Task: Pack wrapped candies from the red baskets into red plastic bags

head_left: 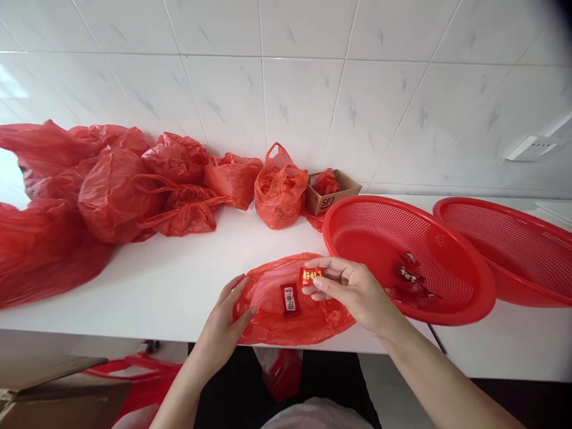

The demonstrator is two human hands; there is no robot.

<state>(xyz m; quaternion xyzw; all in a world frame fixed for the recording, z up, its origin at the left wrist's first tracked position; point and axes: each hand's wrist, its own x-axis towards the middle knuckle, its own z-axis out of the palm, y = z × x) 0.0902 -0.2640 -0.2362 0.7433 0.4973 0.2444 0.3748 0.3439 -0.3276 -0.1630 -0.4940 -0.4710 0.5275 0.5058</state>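
Observation:
My right hand (353,292) pinches a small red wrapped candy (310,276) with gold print, held just above a flat red plastic bag (286,325) near the counter's front edge. Another red candy (289,298) with a white label lies on that bag. My left hand (227,325) rests on the bag's left edge, its fingers stretched out flat. To the right stands a round red mesh basket (357,238) with a few red candies (411,277) in it.
A second red mesh basket (527,250) sits at the far right. Several filled red plastic bags (120,190) line the tiled wall, beside a small cardboard box (333,190). A cardboard box (49,387) and red bags lie below the counter.

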